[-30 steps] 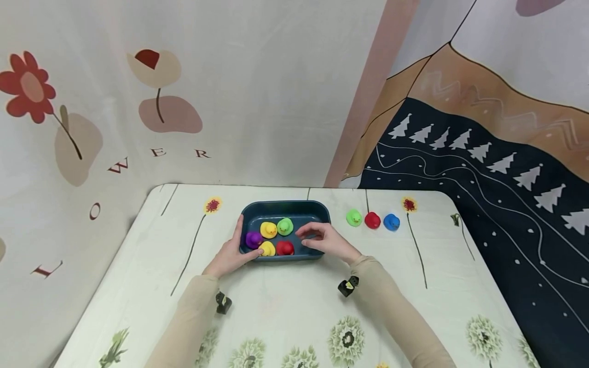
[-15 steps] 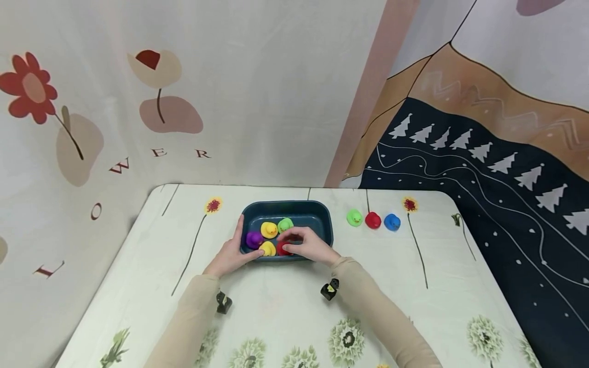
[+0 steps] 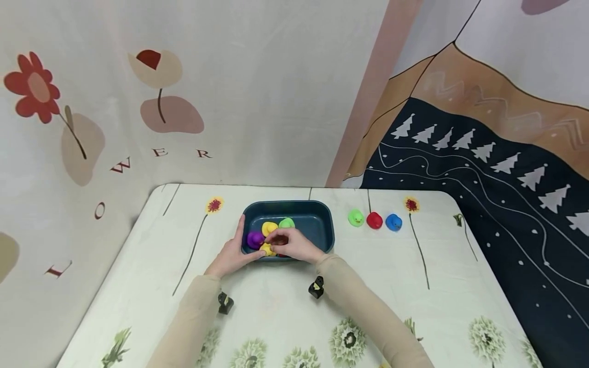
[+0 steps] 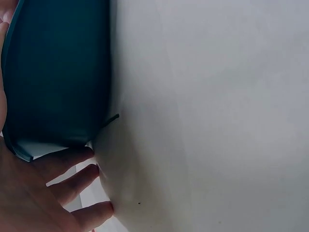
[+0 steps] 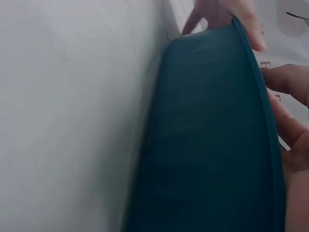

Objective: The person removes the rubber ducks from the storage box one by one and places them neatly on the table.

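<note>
A dark teal tray (image 3: 319, 227) holds several small toy ducks. My left hand (image 3: 230, 256) grips the tray's left front corner, its thumb over the front rim and fingers along the end wall. Inside, my right hand (image 3: 296, 247) has loosely bent fingers right at the front yellow duck (image 3: 266, 249); nothing shows between them. Another yellow duck (image 3: 268, 227) lies behind, a purple duck (image 3: 255, 239) to the left and a green duck (image 3: 287, 223) at the back. The right hand mostly hides a red duck (image 3: 281, 255). In the right wrist view, the tray wall (image 5: 207, 130) hides the ducks.
Right of the tray, a green duck (image 3: 356, 217), a red duck (image 3: 375, 220) and a blue duck (image 3: 393, 222) stand in a row on the flower-print tablecloth (image 3: 276, 301). Printed cloth (image 3: 271, 102) hangs behind the table.
My right hand has moved left inside the tray, from its right part past the red duck to the front yellow duck. My left hand and the ducks have stayed in place.
</note>
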A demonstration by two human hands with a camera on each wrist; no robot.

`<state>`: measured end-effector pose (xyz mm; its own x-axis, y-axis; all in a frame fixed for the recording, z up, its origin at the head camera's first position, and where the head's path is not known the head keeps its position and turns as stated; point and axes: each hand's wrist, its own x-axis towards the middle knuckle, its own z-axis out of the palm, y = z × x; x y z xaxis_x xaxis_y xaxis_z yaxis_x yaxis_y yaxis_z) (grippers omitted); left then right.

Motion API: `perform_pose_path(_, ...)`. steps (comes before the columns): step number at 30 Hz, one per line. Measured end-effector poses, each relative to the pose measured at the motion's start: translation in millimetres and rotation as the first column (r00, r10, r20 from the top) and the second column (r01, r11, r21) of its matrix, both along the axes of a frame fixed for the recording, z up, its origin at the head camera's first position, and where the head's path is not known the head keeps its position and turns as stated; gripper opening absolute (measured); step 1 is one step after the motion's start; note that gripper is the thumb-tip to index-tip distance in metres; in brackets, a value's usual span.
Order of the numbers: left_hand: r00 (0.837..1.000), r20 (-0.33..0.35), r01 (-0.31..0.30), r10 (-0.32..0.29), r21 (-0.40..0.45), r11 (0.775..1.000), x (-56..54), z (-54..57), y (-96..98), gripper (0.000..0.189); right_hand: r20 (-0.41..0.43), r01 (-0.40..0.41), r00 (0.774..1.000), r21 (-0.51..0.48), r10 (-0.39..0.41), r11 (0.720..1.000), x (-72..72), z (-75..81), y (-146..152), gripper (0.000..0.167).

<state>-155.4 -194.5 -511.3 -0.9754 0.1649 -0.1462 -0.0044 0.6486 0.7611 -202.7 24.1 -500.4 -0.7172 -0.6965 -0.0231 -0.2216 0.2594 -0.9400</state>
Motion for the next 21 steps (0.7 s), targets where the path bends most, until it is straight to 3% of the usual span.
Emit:
perform_pose_path(12, 1.0, 0.014, -0.007, 0.007, 0.001, 1.0, -0.2, -2.7, -0.1, 0.119, 0.031, 0.005, 0.999, 0.122, -0.009, 0.992, -2.4, 1.1, -6.8, 0.022)
perform_pose_path(21, 1.0, 0.011, -0.009, 0.009, 0.002, 1.0, 0.5, -3.3, 0.6, 0.119, 0.005, 0.009, 1.0, 0.182, -0.01, 0.983, -3.7, 0.1, -12.0, 0.021)
